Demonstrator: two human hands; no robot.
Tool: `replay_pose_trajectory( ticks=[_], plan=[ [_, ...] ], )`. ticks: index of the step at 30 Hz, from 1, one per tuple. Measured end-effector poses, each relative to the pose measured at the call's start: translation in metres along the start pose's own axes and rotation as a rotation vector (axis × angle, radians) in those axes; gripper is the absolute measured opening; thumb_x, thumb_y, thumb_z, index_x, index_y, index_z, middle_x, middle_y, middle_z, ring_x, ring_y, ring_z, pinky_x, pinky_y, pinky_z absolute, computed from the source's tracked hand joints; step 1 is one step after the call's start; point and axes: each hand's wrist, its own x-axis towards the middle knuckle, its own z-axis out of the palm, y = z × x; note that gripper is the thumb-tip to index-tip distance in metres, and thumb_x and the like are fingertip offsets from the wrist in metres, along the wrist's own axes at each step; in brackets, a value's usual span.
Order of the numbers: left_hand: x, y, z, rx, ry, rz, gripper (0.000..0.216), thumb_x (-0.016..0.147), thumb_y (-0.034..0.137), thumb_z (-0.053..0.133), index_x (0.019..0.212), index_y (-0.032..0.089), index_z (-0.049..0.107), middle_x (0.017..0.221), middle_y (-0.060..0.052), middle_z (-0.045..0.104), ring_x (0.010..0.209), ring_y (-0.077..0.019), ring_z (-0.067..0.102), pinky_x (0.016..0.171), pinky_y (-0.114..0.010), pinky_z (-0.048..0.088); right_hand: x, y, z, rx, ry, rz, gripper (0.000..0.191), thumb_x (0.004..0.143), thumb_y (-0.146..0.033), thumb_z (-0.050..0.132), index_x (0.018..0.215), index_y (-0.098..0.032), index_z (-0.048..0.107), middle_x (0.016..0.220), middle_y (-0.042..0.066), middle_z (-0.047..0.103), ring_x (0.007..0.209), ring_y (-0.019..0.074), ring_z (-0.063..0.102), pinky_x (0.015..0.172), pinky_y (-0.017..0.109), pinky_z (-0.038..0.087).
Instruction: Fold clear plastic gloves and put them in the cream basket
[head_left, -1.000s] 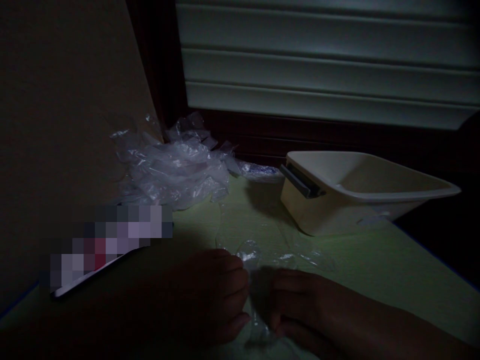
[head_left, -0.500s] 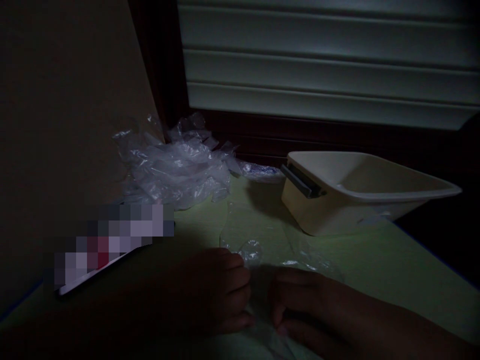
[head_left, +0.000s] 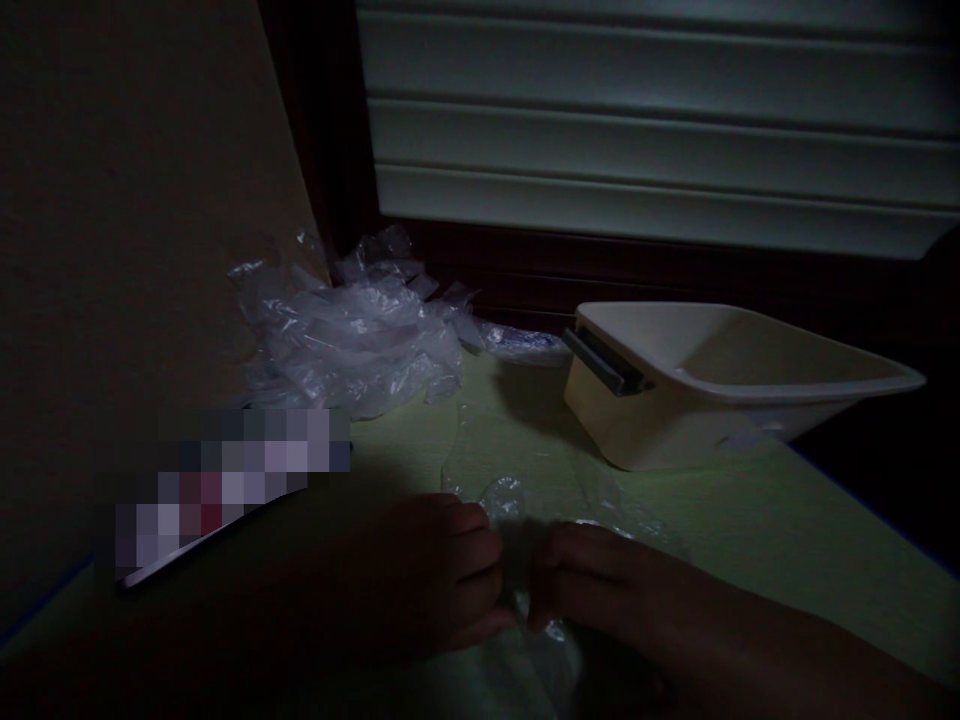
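The scene is very dark. My left hand (head_left: pixel 442 575) and my right hand (head_left: pixel 592 590) rest low on a pale green table (head_left: pixel 750 530), fingers curled, almost touching each other. Both pinch a thin clear plastic bag (head_left: pixel 525 520) that lies crumpled between and just beyond them. Part of the bag is hidden under my fingers.
A heap of clear plastic bags (head_left: pixel 352 335) lies at the back left against a wall. A cream plastic tub (head_left: pixel 712 385) with a dark handle stands at the back right. A flat blurred card (head_left: pixel 217 500) lies left of my hands. Closed blinds hang behind.
My right hand has moved left toward my left hand, and the plastic bag is bunched tighter between them.
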Motion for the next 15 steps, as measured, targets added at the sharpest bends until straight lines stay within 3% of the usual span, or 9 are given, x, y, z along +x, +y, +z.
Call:
replay_pose_trajectory(
  ticks=[3,6,10,15],
  plan=[
    [0.001,0.0,-0.001,0.013,-0.007,0.007,0.022,0.087,0.023,0.05,0.067,0.016,0.054,0.067,-0.001,0.052,0.062,-0.0143,0.046,0.054,-0.028,0.036,0.002,0.002,0.003,-0.023,0.004,0.021,0.035,0.065,-0.009,0.071,0.095,-0.019,0.059,0.099,0.004,0.062,0.092,0.0172,0.058,0.079,0.026,0.048],
    [0.002,0.002,-0.003,0.029,-0.006,-0.012,0.02,0.084,0.022,0.053,0.065,0.016,0.053,0.068,-0.001,0.053,0.061,-0.0141,0.046,0.052,-0.028,0.034,0.003,0.005,0.005,-0.022,0.031,0.017,0.017,0.077,-0.007,0.057,0.088,-0.018,0.059,0.09,0.004,0.062,0.084,0.0154,0.058,0.074,0.026,0.048],
    [0.001,0.002,-0.003,0.056,0.019,-0.006,0.02,0.084,0.023,0.055,0.065,0.016,0.054,0.067,0.0,0.054,0.062,-0.0145,0.047,0.053,-0.029,0.036,0.004,0.009,0.008,0.015,0.111,0.055,0.015,0.085,-0.012,0.046,0.09,-0.019,0.058,0.087,0.005,0.062,0.082,0.0156,0.058,0.074,0.028,0.048],
    [0.001,0.001,-0.004,0.048,0.006,0.027,0.02,0.085,0.024,0.054,0.067,0.015,0.055,0.067,-0.001,0.055,0.06,-0.0141,0.046,0.052,-0.029,0.037,0.006,0.018,0.012,0.085,0.173,0.101,0.016,0.087,-0.014,0.044,0.09,-0.019,0.059,0.084,0.004,0.063,0.078,0.0152,0.059,0.074,0.029,0.048]
  ],
)
